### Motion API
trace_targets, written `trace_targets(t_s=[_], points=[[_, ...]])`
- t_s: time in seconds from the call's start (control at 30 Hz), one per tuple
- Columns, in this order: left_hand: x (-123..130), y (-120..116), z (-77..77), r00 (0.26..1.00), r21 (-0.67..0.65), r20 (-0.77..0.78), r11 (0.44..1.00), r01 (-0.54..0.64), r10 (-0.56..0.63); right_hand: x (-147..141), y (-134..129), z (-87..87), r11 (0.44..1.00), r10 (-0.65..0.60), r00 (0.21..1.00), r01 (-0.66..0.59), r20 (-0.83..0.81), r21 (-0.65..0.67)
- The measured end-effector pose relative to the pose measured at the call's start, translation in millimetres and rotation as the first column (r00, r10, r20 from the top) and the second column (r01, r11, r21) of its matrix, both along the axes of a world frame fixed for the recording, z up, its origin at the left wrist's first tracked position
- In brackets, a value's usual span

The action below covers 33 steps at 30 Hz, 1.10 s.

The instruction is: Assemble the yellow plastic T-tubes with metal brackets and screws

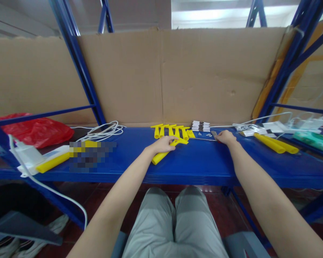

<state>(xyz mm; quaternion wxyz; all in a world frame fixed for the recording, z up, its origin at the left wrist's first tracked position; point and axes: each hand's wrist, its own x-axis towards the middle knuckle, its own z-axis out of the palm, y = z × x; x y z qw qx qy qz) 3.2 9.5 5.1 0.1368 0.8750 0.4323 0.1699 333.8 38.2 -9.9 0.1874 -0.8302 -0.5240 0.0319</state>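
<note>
Surface [204, 163]: smooth painted metal, slightly glossy;
Yellow piece [160, 158]: smooth plastic;
Panel [218, 68]: matt cardboard;
Red bag [43, 130]: crinkled, glossy plastic;
Trousers [153, 225]: matt cloth

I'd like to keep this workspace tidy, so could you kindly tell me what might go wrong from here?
The left hand holds a yellow T-shaped plastic tool close to a row of similar yellow tools; a bump might disarrange them. If released, its rounded handle could roll off the blue table. The right hand, near a stack of small white-and-black pieces, might nudge it over.
</note>
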Motion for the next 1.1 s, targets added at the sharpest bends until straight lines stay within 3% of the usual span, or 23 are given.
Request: trace_targets(t_s=[0.47, 0.8, 1.1], points=[[0, 0, -1.0, 0.999, -0.013, 0.027, 0.999, 0.038, -0.038, -11, -5, 6.8, 0.997, -0.04, 0.999, 0.04, -0.001, -0.064], [-1, 2, -2.5, 0.999, -0.002, 0.027, 0.999, 0.046, -0.046, 0, 6, -1.7, 0.999, -0.042, 0.999, 0.042, 0.007, -0.008], [2, -6, 1.6, 0.991, -0.05, 0.088, 0.993, 0.103, -0.099, -11, -2, 6.1, 0.993, -0.095, 0.995, 0.096, 0.031, -0.067]])
